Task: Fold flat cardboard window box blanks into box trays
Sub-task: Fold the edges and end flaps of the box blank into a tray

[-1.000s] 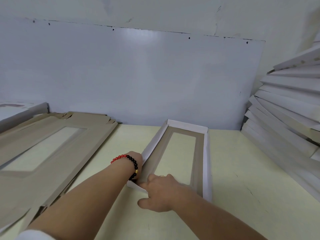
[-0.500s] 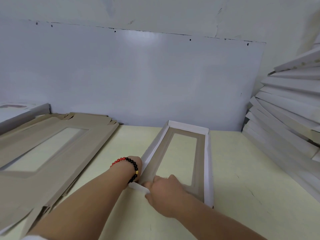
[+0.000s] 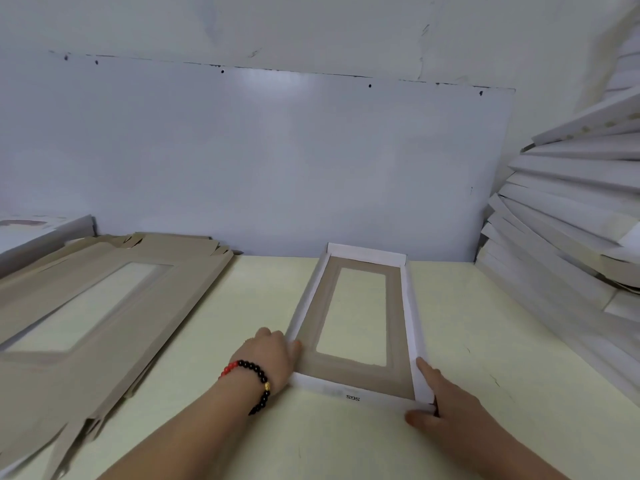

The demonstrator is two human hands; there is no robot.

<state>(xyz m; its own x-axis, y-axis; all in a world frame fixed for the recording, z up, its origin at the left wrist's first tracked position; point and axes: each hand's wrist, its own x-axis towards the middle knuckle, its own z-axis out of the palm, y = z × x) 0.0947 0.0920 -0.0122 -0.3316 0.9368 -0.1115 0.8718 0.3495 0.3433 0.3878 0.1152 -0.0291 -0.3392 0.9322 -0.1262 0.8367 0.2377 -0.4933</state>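
A long window box tray [image 3: 412, 306], white outside and brown inside with a clear window, lies on the pale yellow table [image 3: 242, 306], all walls raised. My left hand [image 3: 268, 355], with a red and black bead bracelet on its wrist, grips the tray's near left corner. My right hand [image 3: 440, 400] holds the near right corner, with the index finger along the right wall and the thumb at the front edge. A stack of flat brown window blanks [image 3: 86, 306] lies to the left.
A leaning pile of folded white trays [image 3: 571, 220] fills the right side. A white panel [image 3: 277, 161] stands along the back wall. Another white box [image 3: 34, 230] sits at the far left behind the blanks.
The near end wall is now raised. My right hand has moved from the near left corner over to the near right corner. My left hand stays at the left corner.
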